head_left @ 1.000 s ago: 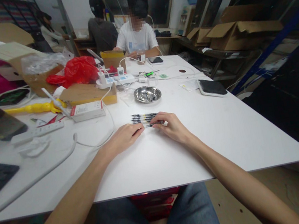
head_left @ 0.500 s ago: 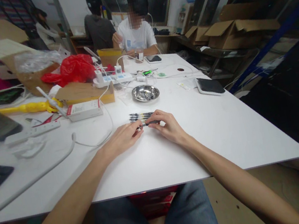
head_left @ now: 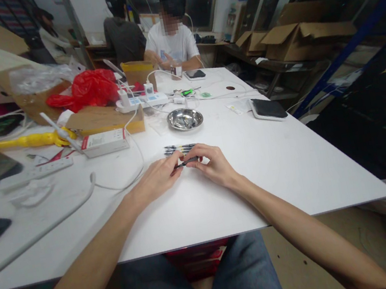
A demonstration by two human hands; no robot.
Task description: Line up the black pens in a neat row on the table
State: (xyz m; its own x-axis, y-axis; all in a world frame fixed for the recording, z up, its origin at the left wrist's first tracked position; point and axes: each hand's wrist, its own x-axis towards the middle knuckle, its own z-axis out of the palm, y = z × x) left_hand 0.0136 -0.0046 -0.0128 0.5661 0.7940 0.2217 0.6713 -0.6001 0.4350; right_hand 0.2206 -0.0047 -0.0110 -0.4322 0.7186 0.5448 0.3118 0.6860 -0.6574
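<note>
I have both hands close together over the white counter (head_left: 197,208), near the middle. The left hand (head_left: 157,178) pinches the left end of a thin black pen (head_left: 181,164) with its thumb and fingers. The right hand (head_left: 214,163) is closed on the other end of that pen. The pen sits between the two hands and tips a bit, with its right end higher. I can't tell if it touches the counter.

Just past the hands, I see a row of pens (head_left: 175,148) lying flat, side by side. The right fingers hide some of them, so I can't count them all. Behind the row is a shiny metal bowl (head_left: 175,118) with small dark bits in it.

Over to the left I see a white and red box (head_left: 105,144), and farther back a white power strip (head_left: 151,100) and a crumpled red bag (head_left: 93,88). At the far end, a person in a white shirt (head_left: 177,45) sits at the counter.
</note>
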